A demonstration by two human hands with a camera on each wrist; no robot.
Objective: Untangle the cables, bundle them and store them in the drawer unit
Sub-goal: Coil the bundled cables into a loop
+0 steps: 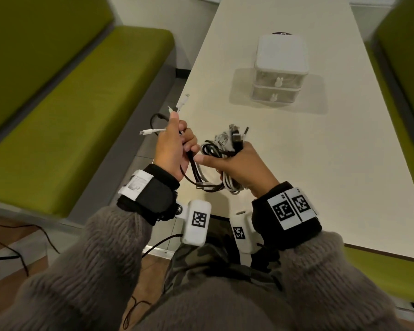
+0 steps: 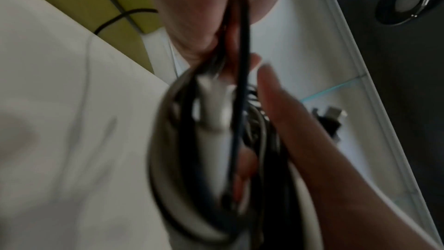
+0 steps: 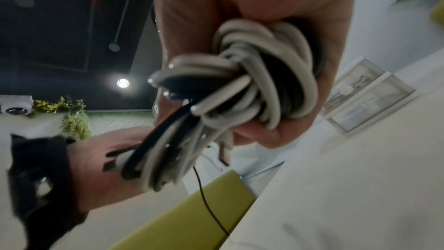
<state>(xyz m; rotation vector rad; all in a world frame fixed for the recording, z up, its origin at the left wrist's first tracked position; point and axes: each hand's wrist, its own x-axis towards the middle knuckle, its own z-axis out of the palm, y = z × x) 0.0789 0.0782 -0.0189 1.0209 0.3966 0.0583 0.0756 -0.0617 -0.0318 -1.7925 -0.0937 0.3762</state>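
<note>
A tangle of black and white cables [image 1: 221,149] hangs between both hands above the near left corner of the table [image 1: 320,151]. My left hand [image 1: 175,144] grips a few cable strands, with white plug ends [image 1: 181,103] sticking out past its fingers. My right hand [image 1: 239,163] grips the coiled bundle [image 3: 259,83], whose connectors point up. Loops of cable [image 1: 213,186] sag between the wrists. In the blurred left wrist view, dark and white strands [image 2: 216,130] run down from my left palm. The white two-drawer unit [image 1: 279,70] stands further back on the table with both drawers closed.
Green bench seats [image 1: 77,96] flank the table on both sides. The drawer unit [image 3: 367,92] also shows at the right of the right wrist view. Thin black wires [image 1: 17,249] trail on the floor at the lower left.
</note>
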